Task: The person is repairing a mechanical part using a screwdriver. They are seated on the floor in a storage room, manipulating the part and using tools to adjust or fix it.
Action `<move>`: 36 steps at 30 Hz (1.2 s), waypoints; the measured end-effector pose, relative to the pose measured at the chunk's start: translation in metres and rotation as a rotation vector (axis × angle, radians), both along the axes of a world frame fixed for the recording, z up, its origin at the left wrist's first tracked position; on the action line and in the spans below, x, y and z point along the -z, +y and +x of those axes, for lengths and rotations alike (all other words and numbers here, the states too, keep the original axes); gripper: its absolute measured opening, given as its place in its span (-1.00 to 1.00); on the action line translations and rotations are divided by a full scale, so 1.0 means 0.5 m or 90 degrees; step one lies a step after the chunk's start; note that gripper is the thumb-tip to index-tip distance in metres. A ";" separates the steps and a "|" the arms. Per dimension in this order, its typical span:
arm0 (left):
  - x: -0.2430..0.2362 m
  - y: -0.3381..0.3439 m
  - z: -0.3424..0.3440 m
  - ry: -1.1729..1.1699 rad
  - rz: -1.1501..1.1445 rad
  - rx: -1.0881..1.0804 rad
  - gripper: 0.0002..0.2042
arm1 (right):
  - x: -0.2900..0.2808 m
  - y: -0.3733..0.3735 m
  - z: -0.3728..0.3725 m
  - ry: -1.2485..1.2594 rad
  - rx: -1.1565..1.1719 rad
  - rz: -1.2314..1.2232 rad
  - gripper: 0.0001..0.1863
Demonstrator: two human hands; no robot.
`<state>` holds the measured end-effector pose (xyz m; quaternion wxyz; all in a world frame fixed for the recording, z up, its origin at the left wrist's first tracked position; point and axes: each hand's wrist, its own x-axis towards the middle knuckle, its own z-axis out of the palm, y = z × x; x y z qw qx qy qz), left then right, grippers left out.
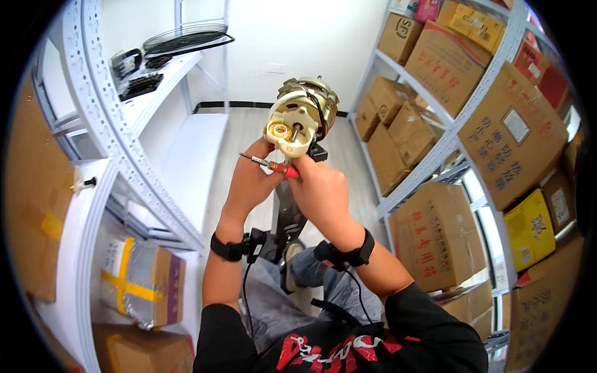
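Note:
In front of me, a fan motor with a cream plastic gear housing faces up on top of a dark stand. A round brownish gear and a metal shaft show inside the housing. My left hand is closed around the housing's lower left side, its fingertips hidden behind it. Just below the housing, my right hand grips the red end of a screwdriver. Its metal shank points left, across my left hand. The left thumb lies close to the screwdriver's handle.
At left, a white shelf carries a black wire fan guard and small dark parts. A white part with a black knob lies on the nearer shelf. Cardboard boxes fill the right rack. Cables run from both my wrist straps.

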<state>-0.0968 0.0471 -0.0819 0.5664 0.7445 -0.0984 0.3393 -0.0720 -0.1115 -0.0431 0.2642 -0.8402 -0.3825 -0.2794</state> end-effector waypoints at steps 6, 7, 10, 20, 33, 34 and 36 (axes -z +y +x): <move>0.004 -0.048 -0.035 -0.067 -0.151 0.003 -0.39 | 0.020 -0.054 -0.003 -0.018 -0.138 0.109 -0.80; 0.010 -0.061 -0.042 -0.048 -0.146 -0.063 -0.39 | 0.027 -0.068 0.004 -0.017 -0.161 0.124 -0.79; 0.003 -0.093 -0.053 -0.060 -0.119 -0.202 -0.54 | 0.033 -0.115 0.014 0.025 -0.202 0.125 -0.74; 0.002 -0.119 -0.040 -0.051 0.032 -0.383 -0.72 | 0.055 -0.173 0.076 0.172 -0.219 0.259 -0.71; -0.050 -0.181 -0.069 -0.076 0.241 -0.426 -0.78 | 0.074 -0.152 0.100 0.595 -0.410 0.444 -0.71; -0.059 -0.188 -0.065 -0.085 0.277 -0.428 -0.78 | 0.079 -0.150 0.103 0.596 -0.420 0.447 -0.71; -0.071 -0.206 -0.057 -0.076 0.281 -0.416 -0.79 | 0.081 -0.152 0.109 0.601 -0.423 0.442 -0.70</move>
